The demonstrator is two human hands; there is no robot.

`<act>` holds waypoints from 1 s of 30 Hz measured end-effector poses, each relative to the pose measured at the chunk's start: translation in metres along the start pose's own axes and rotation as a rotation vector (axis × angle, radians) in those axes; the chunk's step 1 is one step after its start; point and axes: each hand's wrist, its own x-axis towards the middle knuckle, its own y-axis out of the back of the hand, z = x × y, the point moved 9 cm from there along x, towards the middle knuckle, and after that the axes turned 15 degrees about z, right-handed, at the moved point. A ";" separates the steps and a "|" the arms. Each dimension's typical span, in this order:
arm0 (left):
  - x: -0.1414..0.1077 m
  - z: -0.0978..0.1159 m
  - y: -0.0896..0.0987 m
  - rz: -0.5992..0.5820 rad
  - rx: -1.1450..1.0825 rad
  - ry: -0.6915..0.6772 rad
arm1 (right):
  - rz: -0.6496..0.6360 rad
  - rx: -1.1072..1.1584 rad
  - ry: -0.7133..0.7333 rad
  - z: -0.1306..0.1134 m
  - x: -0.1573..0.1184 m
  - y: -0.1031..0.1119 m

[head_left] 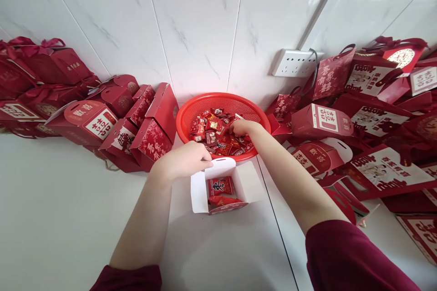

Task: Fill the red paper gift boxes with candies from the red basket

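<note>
My left hand (186, 160) is closed on the top flap of an open gift box (227, 209), red outside and white inside. Inside that box lie a red wrapped sweet (220, 186) with dark lettering and another shiny red packet (223, 200). Behind it is a red perforated plastic basket (186, 104) holding a heap of small wrapped sweets (215, 125). My right hand (241, 128) reaches into the basket, its fingers curled together against the sweets. What lies between those fingertips is hidden.
Red gift boxes (92, 120) are stacked along the left, some with ribbon bows. More red boxes and bags (322, 120) crowd the right side. A white power strip (295, 62) is on the tiled wall (201, 27) behind. A dark seam runs through the white tabletop (218, 250).
</note>
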 end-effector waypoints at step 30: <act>-0.008 0.015 -0.011 -0.152 0.187 -0.054 | -0.073 0.071 0.232 -0.018 0.006 -0.013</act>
